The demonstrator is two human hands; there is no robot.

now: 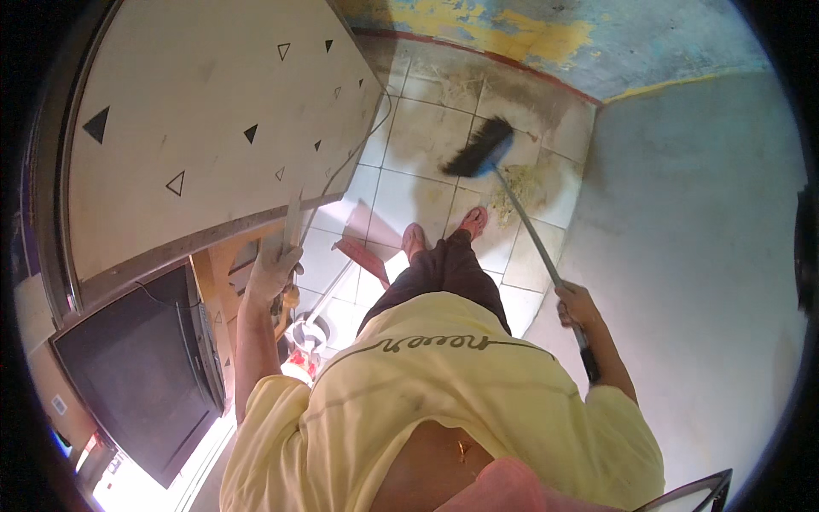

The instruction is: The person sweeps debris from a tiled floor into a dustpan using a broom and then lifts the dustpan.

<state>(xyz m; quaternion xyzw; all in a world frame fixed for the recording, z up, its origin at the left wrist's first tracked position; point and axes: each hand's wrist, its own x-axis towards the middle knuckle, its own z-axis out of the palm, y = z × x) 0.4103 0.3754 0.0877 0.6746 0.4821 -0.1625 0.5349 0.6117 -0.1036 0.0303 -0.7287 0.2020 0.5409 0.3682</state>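
Observation:
My right hand (576,304) grips the grey stick handle (534,237) of a broom near its black end grip. The broom's dark bristle head (480,148) is slightly blurred and reaches the tiled floor (416,147) ahead of my feet. Yellowish debris (517,185) lies on the tiles just right of the broom head. My left hand (275,272) is raised beside the lower edge of a white cabinet (217,115) printed with triangles. A pale, blurred strip (293,217) and a thin cable show by its fingers; whether it holds either is unclear.
A red dustpan (361,259) with a long pale handle is on the floor left of my feet. Behind it stands a round container (310,336). A dark-screened television (137,377) is at left. A grey wall (678,256) bounds the right, and a peeling painted wall (544,38) the far side.

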